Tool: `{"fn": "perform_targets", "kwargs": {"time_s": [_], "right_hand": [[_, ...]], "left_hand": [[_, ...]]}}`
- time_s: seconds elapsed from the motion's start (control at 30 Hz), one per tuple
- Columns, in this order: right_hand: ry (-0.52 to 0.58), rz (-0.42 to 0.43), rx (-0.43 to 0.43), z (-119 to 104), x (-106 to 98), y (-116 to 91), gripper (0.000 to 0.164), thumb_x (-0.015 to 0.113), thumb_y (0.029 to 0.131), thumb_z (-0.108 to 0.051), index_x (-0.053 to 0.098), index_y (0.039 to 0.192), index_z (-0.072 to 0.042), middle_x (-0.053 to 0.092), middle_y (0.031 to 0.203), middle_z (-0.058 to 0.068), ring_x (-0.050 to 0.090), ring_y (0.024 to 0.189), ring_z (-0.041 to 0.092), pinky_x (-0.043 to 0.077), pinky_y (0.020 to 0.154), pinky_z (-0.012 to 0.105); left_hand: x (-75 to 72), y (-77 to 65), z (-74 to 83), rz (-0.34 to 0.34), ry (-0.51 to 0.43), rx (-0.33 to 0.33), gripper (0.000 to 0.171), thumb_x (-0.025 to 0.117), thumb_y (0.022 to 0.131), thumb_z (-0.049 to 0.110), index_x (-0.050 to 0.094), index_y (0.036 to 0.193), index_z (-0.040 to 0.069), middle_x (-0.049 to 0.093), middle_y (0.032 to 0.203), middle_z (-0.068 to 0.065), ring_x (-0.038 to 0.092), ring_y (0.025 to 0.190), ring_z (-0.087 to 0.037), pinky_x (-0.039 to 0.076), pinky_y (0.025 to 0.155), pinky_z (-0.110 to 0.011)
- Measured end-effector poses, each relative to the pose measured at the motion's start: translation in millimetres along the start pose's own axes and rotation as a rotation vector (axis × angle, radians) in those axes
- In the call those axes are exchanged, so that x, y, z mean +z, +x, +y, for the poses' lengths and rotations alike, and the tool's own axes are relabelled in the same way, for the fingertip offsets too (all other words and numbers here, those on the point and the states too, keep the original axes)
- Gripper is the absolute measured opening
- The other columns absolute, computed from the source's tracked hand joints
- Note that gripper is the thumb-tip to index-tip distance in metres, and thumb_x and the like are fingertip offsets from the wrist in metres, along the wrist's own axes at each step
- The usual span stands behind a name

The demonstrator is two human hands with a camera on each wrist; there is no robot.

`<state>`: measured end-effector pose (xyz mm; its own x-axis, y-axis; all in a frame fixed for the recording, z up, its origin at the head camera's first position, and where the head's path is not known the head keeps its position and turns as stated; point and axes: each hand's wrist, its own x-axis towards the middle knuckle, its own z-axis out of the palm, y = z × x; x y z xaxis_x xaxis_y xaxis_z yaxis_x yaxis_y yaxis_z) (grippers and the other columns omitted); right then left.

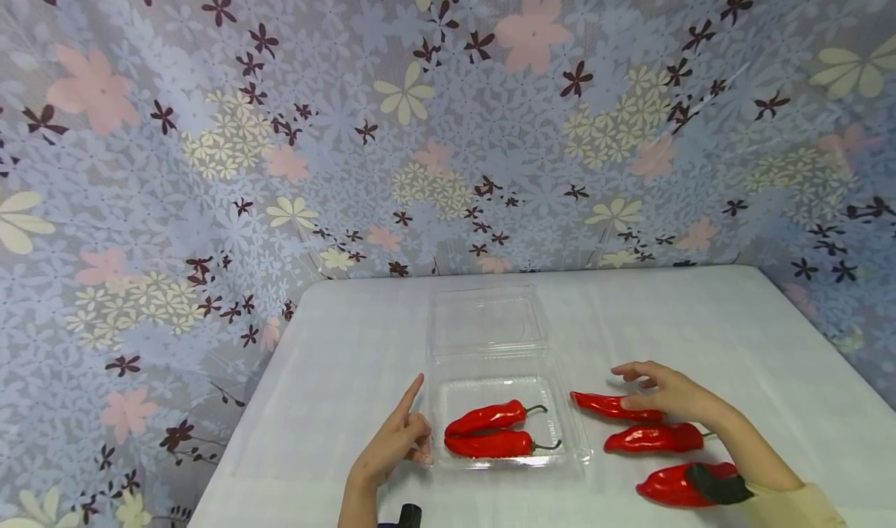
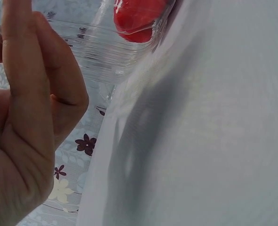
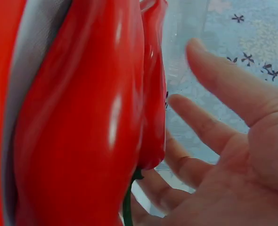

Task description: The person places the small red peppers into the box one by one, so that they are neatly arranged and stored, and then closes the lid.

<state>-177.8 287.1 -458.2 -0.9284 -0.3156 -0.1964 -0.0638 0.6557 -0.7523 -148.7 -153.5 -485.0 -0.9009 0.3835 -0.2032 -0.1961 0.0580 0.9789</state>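
Note:
Two red peppers [image 1: 490, 417] with green stems lie side by side in the near half of a clear plastic clamshell box [image 1: 490, 382]. My left hand [image 1: 397, 440] is at the box's left side, index finger pointing forward and the other fingers bent, holding nothing. To the right of the box lie three more red peppers. My right hand [image 1: 665, 394] reaches over the farthest pepper [image 1: 595, 403], partly covering its right end. In the right wrist view, that hand's fingers [image 3: 205, 125] are spread beside this pepper [image 3: 153, 89], not closed around it.
The box lid [image 1: 490, 322] is folded back flat toward the far edge. A middle pepper [image 1: 651, 438] and a near pepper [image 1: 668, 486] lie under and beside my right forearm, a dark wrist strap [image 1: 717, 485] overlapping the near one. White cloth [image 1: 336, 357] covers the table; a floral curtain [image 1: 448, 162] hangs behind.

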Motion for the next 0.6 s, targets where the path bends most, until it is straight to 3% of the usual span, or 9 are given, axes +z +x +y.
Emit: {"fn": "perform_targets", "kwargs": {"time_s": [0.3, 0.6], "right_hand": [[0.058, -0.106, 0.007, 4.5, -1.4, 3.4, 0.056, 0.073, 0.080, -0.020, 0.054, 0.126, 0.006, 0.054, 0.115, 0.025, 0.053, 0.100, 0.037, 0.055, 0.074, 0.045], [0.032, -0.191, 0.052, 1.7, 0.8, 2.8, 0.062, 0.077, 0.076, -0.022, 0.055, 0.130, -0.003, 0.051, 0.116, 0.020, 0.048, 0.103, 0.035, 0.055, 0.074, 0.047]], "left_hand": [[0.0, -0.3, 0.0, -0.004, -0.003, 0.009, 0.078, 0.048, 0.089, 0.001, 0.008, 0.153, 0.021, 0.050, 0.068, -0.005, 0.050, 0.054, -0.013, 0.054, 0.050, -0.026], [-0.6, -0.1, 0.9, -0.002, -0.002, 0.003, 0.078, 0.048, 0.089, 0.002, 0.009, 0.153, 0.021, 0.050, 0.068, -0.005, 0.050, 0.054, -0.013, 0.054, 0.050, -0.025]]}}
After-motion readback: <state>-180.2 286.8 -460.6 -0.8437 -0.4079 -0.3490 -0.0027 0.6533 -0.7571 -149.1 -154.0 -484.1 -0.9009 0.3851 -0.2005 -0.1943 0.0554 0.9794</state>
